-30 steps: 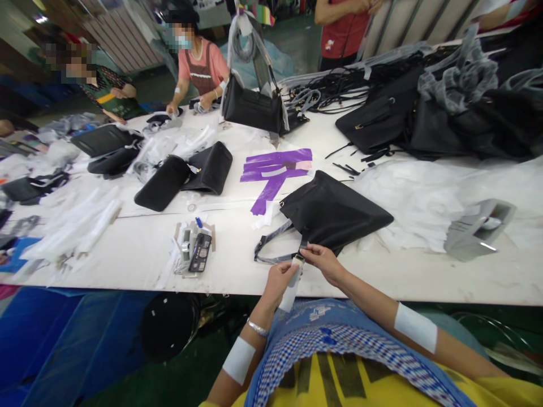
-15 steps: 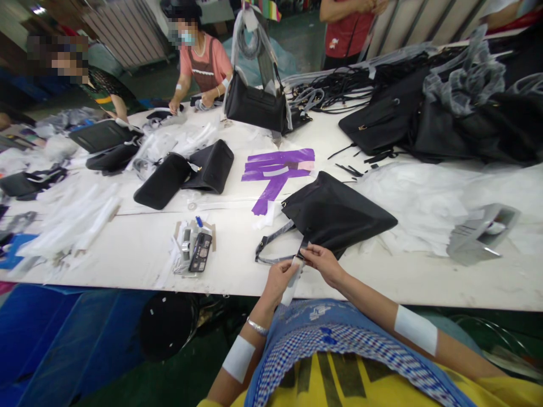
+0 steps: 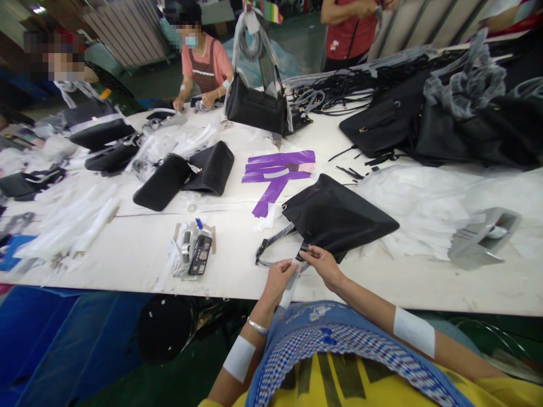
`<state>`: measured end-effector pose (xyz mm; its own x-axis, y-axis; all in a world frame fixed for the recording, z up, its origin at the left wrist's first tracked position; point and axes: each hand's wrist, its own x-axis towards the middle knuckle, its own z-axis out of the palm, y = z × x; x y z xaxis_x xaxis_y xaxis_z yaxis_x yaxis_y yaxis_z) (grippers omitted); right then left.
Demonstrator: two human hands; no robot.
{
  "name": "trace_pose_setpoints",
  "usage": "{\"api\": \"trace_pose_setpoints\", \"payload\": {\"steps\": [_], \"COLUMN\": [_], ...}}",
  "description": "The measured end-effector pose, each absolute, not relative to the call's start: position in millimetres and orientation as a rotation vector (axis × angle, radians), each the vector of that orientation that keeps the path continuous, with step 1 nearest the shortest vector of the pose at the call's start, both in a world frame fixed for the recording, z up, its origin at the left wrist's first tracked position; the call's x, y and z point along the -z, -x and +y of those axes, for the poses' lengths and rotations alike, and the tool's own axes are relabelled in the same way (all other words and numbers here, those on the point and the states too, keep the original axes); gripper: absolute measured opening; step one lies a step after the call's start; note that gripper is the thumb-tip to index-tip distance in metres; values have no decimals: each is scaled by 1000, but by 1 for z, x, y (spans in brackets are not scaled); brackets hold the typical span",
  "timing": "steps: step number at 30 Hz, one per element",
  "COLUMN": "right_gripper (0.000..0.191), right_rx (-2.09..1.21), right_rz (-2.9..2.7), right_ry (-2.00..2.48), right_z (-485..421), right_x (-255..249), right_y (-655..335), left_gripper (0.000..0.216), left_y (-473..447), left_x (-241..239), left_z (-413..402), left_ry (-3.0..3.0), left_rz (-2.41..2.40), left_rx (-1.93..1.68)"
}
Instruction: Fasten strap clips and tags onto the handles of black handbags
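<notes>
A black handbag (image 3: 339, 217) lies flat on the white table (image 3: 127, 254) right in front of me, its strap (image 3: 271, 244) looping toward the near edge. Both my hands meet at the strap's end near the bag's corner. My left hand (image 3: 278, 281) pinches a white strip of wrapping (image 3: 289, 289) that hangs down over the table edge. My right hand (image 3: 320, 263) pinches the strap end just above it. The fingers of both are closed.
Purple tape strips (image 3: 275, 172) mark the table beyond the bag. Two black pouches (image 3: 182, 176), a small device with papers (image 3: 195, 249), white wrapping sheets (image 3: 424, 203), a grey holder (image 3: 483, 237) and more black bags (image 3: 390, 121) lie around. Other people work at the far side.
My hands have stayed on the strap end with small finger shifts. At the far left a person has lifted a black bag off the table.
</notes>
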<state>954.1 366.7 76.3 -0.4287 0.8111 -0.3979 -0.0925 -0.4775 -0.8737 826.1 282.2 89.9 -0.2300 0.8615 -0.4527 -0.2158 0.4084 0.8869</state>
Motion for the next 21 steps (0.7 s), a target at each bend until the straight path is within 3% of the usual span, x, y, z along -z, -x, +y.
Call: {"api": "trace_pose_setpoints", "payload": {"steps": [9, 16, 21], "right_gripper": [34, 31, 26], "right_rx": [-2013, -2109, -2139], "right_rz": [-1173, -741, -797], "right_ry": [1110, 1374, 1328], "right_z": [367, 386, 380], "right_x": [-72, -70, -69], "right_y": [-954, -950, -947], "left_gripper": [29, 33, 39], "left_y": [-827, -827, -826], "left_x": [-83, -80, -75], "left_z": [288, 294, 311], "left_ry": [-637, -629, -637], "left_rz": [1469, 1467, 1513], "left_rx": [-1187, -1138, -1170]}}
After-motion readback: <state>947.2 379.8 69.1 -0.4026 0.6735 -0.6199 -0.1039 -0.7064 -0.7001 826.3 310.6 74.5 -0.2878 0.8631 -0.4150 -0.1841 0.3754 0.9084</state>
